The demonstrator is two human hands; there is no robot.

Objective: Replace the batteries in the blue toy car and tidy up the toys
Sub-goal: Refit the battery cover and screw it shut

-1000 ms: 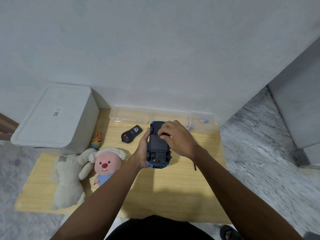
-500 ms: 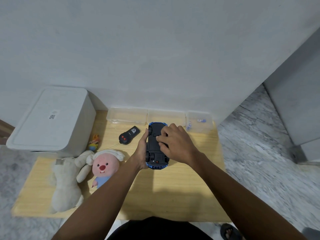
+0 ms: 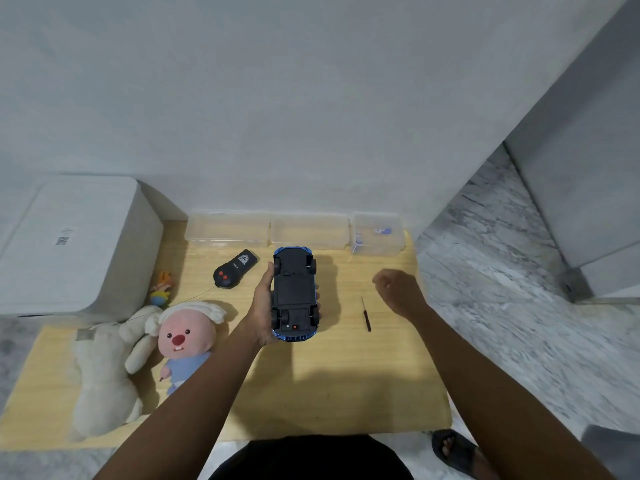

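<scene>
Right hand (image 3: 394, 289) lifted off blue toy car (image 3: 294, 294), loosely curled, holding nothing visible, near screwdriver (image 3: 365, 314). Left hand (image 3: 265, 306) grasping car, underside up. Battery cover apparently unopened.

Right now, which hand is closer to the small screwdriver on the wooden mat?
The right hand. It hangs above and slightly right of the screwdriver, not touching it. The left hand is farther left, holding the upturned blue toy car.

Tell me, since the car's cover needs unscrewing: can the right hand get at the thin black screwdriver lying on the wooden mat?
Probably yes. The right hand hovers just beside the thin black screwdriver, and nothing lies between them.
</scene>
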